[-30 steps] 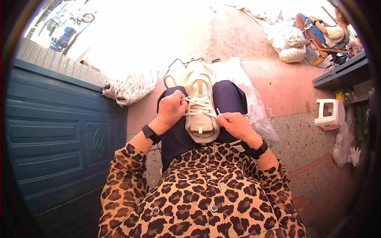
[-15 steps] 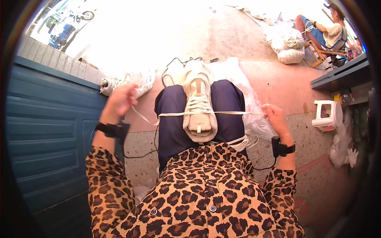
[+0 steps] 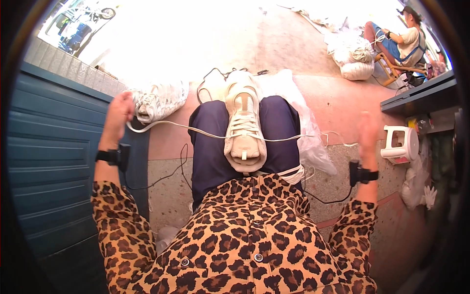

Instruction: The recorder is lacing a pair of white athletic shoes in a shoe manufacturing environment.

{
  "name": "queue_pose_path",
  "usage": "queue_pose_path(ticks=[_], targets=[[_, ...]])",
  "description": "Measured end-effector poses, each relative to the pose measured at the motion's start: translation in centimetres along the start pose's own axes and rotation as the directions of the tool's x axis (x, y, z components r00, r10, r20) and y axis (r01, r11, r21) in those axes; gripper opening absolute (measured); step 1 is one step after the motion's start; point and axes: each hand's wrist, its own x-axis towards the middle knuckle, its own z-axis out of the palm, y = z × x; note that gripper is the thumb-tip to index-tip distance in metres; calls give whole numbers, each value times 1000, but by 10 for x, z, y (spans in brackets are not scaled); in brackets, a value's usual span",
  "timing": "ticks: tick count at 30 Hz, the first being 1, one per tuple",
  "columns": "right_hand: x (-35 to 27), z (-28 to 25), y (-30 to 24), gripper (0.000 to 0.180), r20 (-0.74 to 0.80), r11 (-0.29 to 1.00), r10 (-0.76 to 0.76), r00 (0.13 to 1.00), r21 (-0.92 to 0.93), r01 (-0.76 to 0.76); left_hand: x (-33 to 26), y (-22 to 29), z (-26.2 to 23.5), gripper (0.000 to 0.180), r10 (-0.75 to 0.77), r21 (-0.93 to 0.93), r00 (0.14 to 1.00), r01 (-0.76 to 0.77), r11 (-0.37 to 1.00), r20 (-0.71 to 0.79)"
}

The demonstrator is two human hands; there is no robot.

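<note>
A beige sneaker (image 3: 246,145) rests between my thighs, its toe pointing away from me and its laces crossed over the front. A pale shoelace (image 3: 205,133) runs across it to both sides. Out to the left, my left hand (image 3: 117,116) is closed on one part of the lace. My right hand (image 3: 368,132) is raised out to the right, smeared by motion, so its fingers cannot be made out. On that side the lace hangs slack and wavy, its end just short of this hand. More white laces (image 3: 293,175) lie on my right thigh.
White shoes (image 3: 161,100) lie on the floor at the far left, beside a blue panel (image 3: 54,161). Clear plastic (image 3: 313,147) lies right of my knees. At right are a white stool (image 3: 400,144) and a dark ledge. A seated person (image 3: 409,41) is at the far right, near white bundles.
My hands have moved farther apart, the left outward and up, the right outward. The lace, taut across the sneaker before, has gone slack on the right, its end away from my right hand.
</note>
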Motion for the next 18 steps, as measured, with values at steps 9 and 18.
queue_pose_path(ticks=[9,18], targets=[[-113,150,-14,16,801,931,-31,598,-194,309,-93,-27,182,7,394,223,847,-486,845,357],[-100,175,8,11,586,723,-506,632,-112,682,-92,-31,204,4,601,500,750,-646,577,275]])
